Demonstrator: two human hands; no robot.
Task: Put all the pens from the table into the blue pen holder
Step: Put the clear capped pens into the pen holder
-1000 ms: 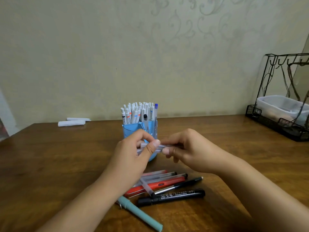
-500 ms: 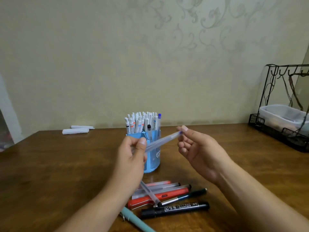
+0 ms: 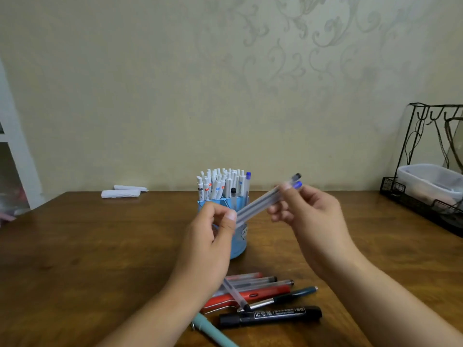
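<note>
Two translucent pens (image 3: 260, 202) are held together in the air at about 12 o'clock over the wooden surface (image 3: 75, 246); the blue pen holder (image 3: 239, 242), already crowded with white pens, stands directly behind them; the loose pens (image 3: 263, 294) still to be gathered lie at 6 o'clock near the front edge. The right hand (image 3: 310, 216) is pinched on the capped upper ends at 2 o'clock; the left hand (image 3: 213, 234) is clamped on the lower ends at 8 o'clock. For a clean insertion, it is judged that the pair should be tipped upright, aligned above a gap between the standing pens, and lowered gently; the holder could otherwise be nudged or tipped.
</note>
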